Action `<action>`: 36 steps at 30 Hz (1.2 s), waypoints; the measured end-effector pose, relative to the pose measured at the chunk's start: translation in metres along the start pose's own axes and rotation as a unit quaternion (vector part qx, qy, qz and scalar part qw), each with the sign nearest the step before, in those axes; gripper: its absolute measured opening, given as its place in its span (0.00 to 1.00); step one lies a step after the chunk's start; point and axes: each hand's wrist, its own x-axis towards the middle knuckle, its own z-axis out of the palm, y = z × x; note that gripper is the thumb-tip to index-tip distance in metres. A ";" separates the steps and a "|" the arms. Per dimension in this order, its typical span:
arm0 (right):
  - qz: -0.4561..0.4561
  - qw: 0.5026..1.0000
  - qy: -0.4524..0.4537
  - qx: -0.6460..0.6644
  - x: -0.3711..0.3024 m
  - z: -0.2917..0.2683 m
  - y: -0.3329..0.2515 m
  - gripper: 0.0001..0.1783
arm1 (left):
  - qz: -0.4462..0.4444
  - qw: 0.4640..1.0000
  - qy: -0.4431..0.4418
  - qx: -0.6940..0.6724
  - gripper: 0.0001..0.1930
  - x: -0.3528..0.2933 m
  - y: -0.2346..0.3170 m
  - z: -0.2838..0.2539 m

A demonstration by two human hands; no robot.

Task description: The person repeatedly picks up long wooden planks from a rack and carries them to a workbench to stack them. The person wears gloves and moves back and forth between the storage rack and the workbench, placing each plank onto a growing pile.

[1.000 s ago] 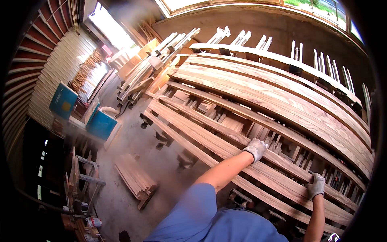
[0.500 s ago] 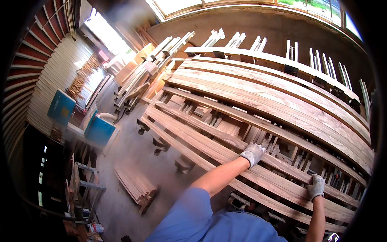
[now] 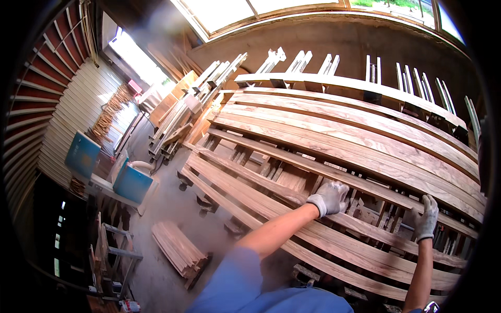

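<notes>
Both of my hands wear light grey work gloves. My left hand (image 3: 330, 199) is above a long wooden strip (image 3: 250, 172), its fingers loosely bent over the gap beyond it. Farther right, my right hand (image 3: 428, 219) reaches across the same gap, fingers stretched and thumb apart, the tips at the edge of the narrow middle board (image 3: 308, 163). Whether they press on it I cannot tell. Nearer my body lie several long boards (image 3: 245, 195) side by side. Wide grained boards (image 3: 355, 133) lie edge to edge beyond the middle board.
Metal clamp bars (image 3: 373, 70) stick out past the far pale rail (image 3: 334, 82). Threaded rods and supports show in the gap. On the floor at left are a stack of short boards (image 3: 177, 248), a metal stand (image 3: 120, 250) and a blue-panelled machine (image 3: 133, 182).
Both hands have moved off their hold on the near strip and farther away from me, over the gap. My right hand has opened and reached to the middle board. The view has shifted slightly.
</notes>
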 end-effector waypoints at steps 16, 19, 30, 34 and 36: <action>-0.028 0.992 -0.030 -0.122 0.037 0.086 0.053 0.46 | -0.018 0.984 0.115 0.138 0.50 0.109 -0.008 0.005; -0.072 0.988 0.030 -0.133 0.030 0.082 0.040 0.45 | -0.030 0.988 0.111 0.102 0.55 0.099 -0.001 0.001; -0.032 0.996 -0.008 -0.089 0.044 0.066 0.033 0.48 | -0.012 0.980 0.167 0.104 0.54 0.091 -0.005 0.015; -0.025 0.993 -0.033 -0.110 0.059 0.055 0.024 0.49 | -0.029 0.979 0.151 0.132 0.53 0.090 -0.004 0.022; -0.058 0.994 -0.008 -0.095 0.063 0.049 0.019 0.45 | -0.011 0.977 0.167 0.135 0.50 0.087 -0.009 0.030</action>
